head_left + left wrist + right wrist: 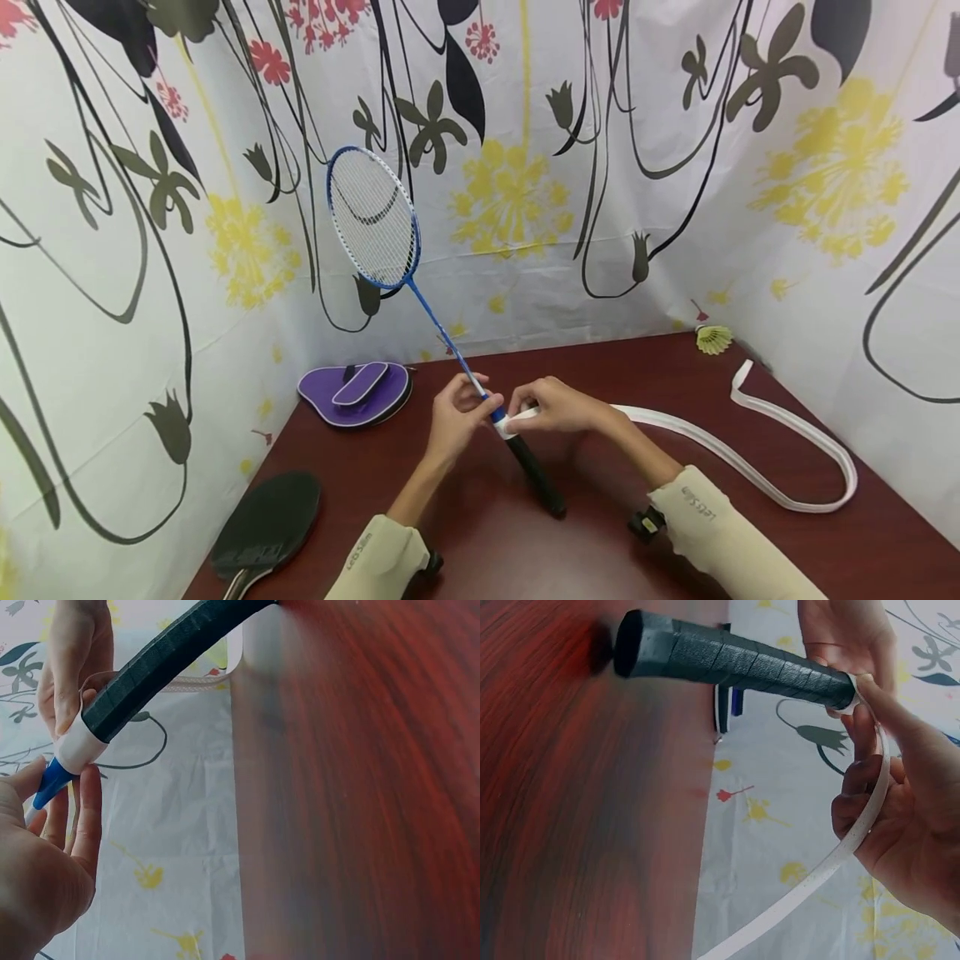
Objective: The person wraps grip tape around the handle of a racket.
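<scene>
From my end of the feed, the worktop (502,550) looks like wood grain, smooth and glossy enough to throw back a pale glare. The racket frame (416,242) looks shiny too; the black grip (742,664) seems leathery, with wrapped seams, while the white tape (780,905) reads smooth and dull. Paddle (266,517) by the left edge: matt rubber. Purple case (352,396) near the far left corner: cloth-looking. Shuttlecock (712,339) at the far right corner: plasticky. Creased sheeting (570,292) behind: can't tell cloth from plastic.

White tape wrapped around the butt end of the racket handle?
No, the white tape circles the racket between the black handle and the blue cone.
</scene>
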The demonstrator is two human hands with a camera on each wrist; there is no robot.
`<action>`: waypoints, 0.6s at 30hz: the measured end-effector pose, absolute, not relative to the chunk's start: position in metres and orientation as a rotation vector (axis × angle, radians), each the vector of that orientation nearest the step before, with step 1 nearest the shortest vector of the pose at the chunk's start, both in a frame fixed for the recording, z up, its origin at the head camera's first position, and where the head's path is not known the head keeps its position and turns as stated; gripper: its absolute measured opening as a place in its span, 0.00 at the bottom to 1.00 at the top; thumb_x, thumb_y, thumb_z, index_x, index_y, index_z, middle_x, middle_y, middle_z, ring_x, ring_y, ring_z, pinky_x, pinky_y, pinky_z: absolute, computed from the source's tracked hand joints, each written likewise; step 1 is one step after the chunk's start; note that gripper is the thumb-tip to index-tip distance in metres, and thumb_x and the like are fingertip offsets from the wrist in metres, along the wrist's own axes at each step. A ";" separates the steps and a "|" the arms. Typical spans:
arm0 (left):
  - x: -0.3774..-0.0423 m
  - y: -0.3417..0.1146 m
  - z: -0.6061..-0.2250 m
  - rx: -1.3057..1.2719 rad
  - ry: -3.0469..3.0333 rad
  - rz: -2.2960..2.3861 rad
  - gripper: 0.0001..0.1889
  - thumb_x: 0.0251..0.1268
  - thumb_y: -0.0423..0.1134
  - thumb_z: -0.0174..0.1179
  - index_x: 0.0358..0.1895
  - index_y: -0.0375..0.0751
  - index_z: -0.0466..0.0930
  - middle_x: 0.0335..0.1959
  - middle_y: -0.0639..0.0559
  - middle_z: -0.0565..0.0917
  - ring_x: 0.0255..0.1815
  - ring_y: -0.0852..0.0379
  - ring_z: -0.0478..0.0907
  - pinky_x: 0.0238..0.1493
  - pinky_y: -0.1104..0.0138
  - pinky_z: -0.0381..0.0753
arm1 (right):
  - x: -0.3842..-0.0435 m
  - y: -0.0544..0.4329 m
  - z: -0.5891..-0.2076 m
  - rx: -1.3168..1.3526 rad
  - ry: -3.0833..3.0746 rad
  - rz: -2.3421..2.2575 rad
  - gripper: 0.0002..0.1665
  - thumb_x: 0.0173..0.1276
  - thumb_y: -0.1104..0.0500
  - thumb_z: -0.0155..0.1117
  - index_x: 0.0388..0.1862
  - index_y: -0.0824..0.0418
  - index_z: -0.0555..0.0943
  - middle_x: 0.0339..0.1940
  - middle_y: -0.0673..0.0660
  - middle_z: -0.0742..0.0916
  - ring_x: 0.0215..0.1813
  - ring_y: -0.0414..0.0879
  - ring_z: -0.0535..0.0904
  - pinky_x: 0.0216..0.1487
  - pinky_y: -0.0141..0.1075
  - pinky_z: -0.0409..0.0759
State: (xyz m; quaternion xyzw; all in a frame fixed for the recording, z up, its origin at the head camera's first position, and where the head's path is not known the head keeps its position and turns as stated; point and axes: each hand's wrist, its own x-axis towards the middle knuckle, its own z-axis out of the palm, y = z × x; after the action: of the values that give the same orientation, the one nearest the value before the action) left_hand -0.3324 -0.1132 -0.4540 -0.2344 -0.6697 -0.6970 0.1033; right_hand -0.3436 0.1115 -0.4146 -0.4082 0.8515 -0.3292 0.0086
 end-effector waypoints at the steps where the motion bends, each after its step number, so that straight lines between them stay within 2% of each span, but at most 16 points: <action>1: -0.333 -0.112 -0.454 -0.679 -1.968 -2.054 0.18 0.63 0.34 0.74 0.54 0.37 0.81 0.37 0.44 0.89 0.37 0.40 0.88 0.30 0.56 0.89 | -0.344 0.112 -0.415 -1.272 2.671 -1.031 0.09 0.69 0.46 0.74 0.39 0.48 0.87 0.31 0.39 0.87 0.32 0.36 0.81 0.35 0.32 0.81; 3: -0.335 -0.109 -0.453 -0.663 -1.950 -2.062 0.18 0.62 0.34 0.75 0.53 0.38 0.83 0.35 0.44 0.89 0.36 0.42 0.88 0.30 0.53 0.89 | -0.345 0.114 -0.415 -1.265 2.696 -1.038 0.09 0.68 0.45 0.75 0.37 0.47 0.88 0.30 0.39 0.87 0.32 0.36 0.81 0.35 0.32 0.81; 7: -0.337 -0.108 -0.454 -0.654 -1.912 -2.117 0.18 0.61 0.34 0.76 0.53 0.38 0.85 0.35 0.42 0.89 0.35 0.52 0.89 0.33 0.38 0.86 | -0.347 0.117 -0.418 -1.244 2.723 -1.066 0.08 0.66 0.45 0.77 0.36 0.46 0.90 0.30 0.37 0.88 0.32 0.36 0.82 0.35 0.32 0.82; 9: -0.338 -0.108 -0.453 -0.663 -1.905 -2.137 0.17 0.60 0.34 0.76 0.52 0.38 0.85 0.35 0.42 0.89 0.35 0.52 0.89 0.35 0.33 0.82 | -0.349 0.120 -0.419 -1.248 2.716 -1.079 0.07 0.67 0.46 0.76 0.37 0.46 0.90 0.31 0.37 0.89 0.33 0.36 0.83 0.36 0.33 0.82; 13: -0.342 -0.108 -0.450 -0.694 -1.921 -2.135 0.18 0.62 0.32 0.75 0.55 0.36 0.85 0.36 0.41 0.90 0.35 0.52 0.89 0.35 0.33 0.83 | -0.352 0.124 -0.418 -1.268 2.683 -1.095 0.05 0.69 0.49 0.75 0.39 0.46 0.92 0.34 0.38 0.90 0.37 0.36 0.85 0.39 0.34 0.84; 18: -0.346 -0.112 -0.446 -0.686 -1.957 -2.127 0.19 0.64 0.28 0.72 0.58 0.35 0.84 0.37 0.41 0.90 0.37 0.50 0.89 0.37 0.34 0.83 | -0.359 0.126 -0.416 -1.279 2.642 -1.087 0.06 0.70 0.49 0.74 0.42 0.47 0.92 0.37 0.38 0.91 0.42 0.36 0.87 0.44 0.34 0.85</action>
State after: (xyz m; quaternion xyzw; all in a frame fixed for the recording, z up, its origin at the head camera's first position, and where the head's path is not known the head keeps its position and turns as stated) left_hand -0.3460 -0.1123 -0.4463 -0.2302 -0.6562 -0.7135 0.0854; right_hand -0.3589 0.1256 -0.4159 -0.4086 0.8441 -0.3472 0.0061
